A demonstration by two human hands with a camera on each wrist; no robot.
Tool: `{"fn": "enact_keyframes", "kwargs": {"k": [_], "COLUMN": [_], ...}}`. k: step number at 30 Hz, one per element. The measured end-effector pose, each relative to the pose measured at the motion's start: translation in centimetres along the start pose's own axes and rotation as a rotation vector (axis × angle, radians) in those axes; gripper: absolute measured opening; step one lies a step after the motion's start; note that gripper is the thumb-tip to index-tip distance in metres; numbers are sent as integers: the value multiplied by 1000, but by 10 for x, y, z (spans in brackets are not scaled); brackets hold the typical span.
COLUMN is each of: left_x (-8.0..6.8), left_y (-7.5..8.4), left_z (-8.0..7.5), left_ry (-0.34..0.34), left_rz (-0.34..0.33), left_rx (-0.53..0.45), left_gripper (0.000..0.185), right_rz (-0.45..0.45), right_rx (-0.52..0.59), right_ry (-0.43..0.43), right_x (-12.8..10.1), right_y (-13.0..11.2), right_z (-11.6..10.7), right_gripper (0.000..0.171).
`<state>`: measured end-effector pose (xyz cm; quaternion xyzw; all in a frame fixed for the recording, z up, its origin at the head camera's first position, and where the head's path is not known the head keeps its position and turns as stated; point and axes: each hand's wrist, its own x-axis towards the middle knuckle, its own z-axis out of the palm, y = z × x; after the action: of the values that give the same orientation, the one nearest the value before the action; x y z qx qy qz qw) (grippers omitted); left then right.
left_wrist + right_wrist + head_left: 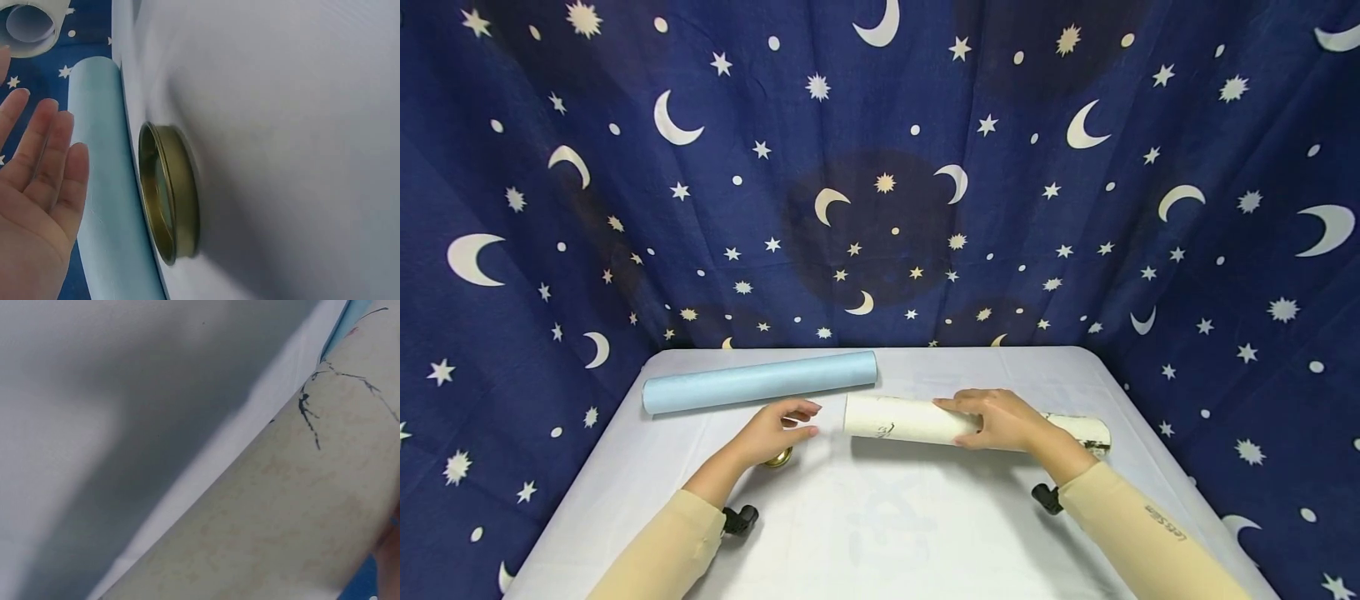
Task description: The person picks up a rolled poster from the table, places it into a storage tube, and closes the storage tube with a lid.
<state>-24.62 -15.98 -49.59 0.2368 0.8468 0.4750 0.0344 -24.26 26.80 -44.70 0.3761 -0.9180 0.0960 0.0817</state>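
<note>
A cream rolled scroll (pixel 910 419) with black ink marks lies across the white table (pixel 880 533); my right hand (pixel 996 419) grips its middle, fingers over the top and thumb underneath. The right wrist view shows the scroll's cream paper (pixel 300 512) close up. My left hand (pixel 778 429) hovers open just left of the scroll's end, fingers straight, holding nothing. Under it a small round brass ring (pixel 778 457) sits on the table, seen edge-on as the brass ring (pixel 169 194) in the left wrist view beside my open left hand (pixel 37 187). The scroll's open end (pixel 30 25) shows there too.
A pale blue roll (pixel 760 382) lies along the table's far left side, behind my left hand, also visible as the blue roll (pixel 106 206). A dark blue cloth with moons and stars (pixel 880 167) hangs behind and around the table.
</note>
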Motion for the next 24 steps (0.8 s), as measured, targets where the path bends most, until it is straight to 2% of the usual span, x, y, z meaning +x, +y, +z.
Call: {"fn": "enact_keyframes", "kwargs": {"k": [17, 24], "left_x": [-21, -30], "left_y": [-12, -24], "left_z": [-22, -31], "left_ry": [14, 32], "left_rz": [-112, -94], "left_rx": [47, 90], "left_gripper": [43, 47], "right_rz": [18, 19], "right_rx": [11, 26], "right_ry": [-2, -1], "right_x": [-3, -4], "right_y": [3, 3], "right_z": [2, 1], "right_gripper": [67, 67]}}
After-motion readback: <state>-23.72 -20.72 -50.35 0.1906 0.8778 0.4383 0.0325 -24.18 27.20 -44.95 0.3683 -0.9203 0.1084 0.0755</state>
